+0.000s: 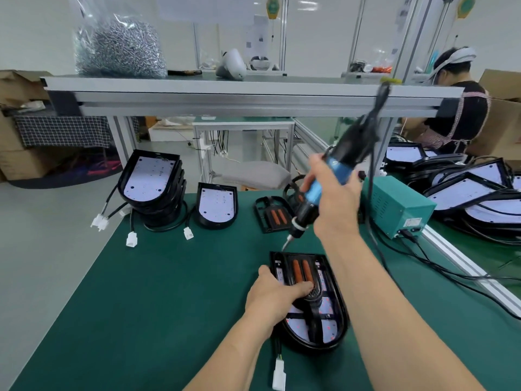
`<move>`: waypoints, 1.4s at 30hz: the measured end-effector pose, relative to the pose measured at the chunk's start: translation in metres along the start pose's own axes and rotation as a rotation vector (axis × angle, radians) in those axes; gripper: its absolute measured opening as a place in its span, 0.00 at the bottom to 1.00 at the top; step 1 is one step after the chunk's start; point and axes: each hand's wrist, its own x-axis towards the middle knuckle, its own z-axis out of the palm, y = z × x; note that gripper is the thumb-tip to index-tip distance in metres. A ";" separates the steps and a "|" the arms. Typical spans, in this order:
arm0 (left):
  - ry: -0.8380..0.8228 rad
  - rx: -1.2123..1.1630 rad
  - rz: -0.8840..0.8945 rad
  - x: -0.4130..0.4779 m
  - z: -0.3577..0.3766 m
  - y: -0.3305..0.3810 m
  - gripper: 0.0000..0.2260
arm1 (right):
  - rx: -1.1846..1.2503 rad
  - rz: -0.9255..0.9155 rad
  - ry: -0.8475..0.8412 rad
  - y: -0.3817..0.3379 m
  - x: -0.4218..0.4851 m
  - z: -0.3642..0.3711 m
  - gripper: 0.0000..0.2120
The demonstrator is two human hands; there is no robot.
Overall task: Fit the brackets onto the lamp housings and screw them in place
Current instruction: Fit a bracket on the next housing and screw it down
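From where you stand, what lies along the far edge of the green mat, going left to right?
A stack of lamp housings → single lamp housing → loose bracket → green power box → heap of housings.

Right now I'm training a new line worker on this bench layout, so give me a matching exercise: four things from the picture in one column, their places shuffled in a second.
Things
1. electric screwdriver
2. bag of screws
3. spare bracket
4. stack of lamp housings

Places
A. on the upper shelf
B. flat on the green mat, right of a single housing
C. gripped in the right hand
D. far left corner of the mat

Pairs: 1-C, 2-A, 3-B, 4-D
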 end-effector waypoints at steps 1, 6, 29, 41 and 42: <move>-0.001 0.002 0.001 0.000 0.000 0.000 0.31 | 0.045 0.008 0.029 -0.010 0.002 -0.009 0.09; -0.002 0.015 0.014 -0.003 -0.003 0.001 0.40 | 0.193 0.150 0.231 -0.032 -0.012 -0.103 0.08; 0.102 0.599 0.057 -0.005 0.001 0.016 0.37 | 0.524 0.261 0.541 -0.049 -0.105 -0.312 0.14; 0.009 1.099 0.726 -0.010 0.120 0.067 0.06 | 0.547 0.223 0.564 -0.051 -0.115 -0.309 0.13; -0.010 1.155 0.720 -0.005 0.128 0.067 0.06 | 0.548 0.221 0.565 -0.051 -0.118 -0.309 0.13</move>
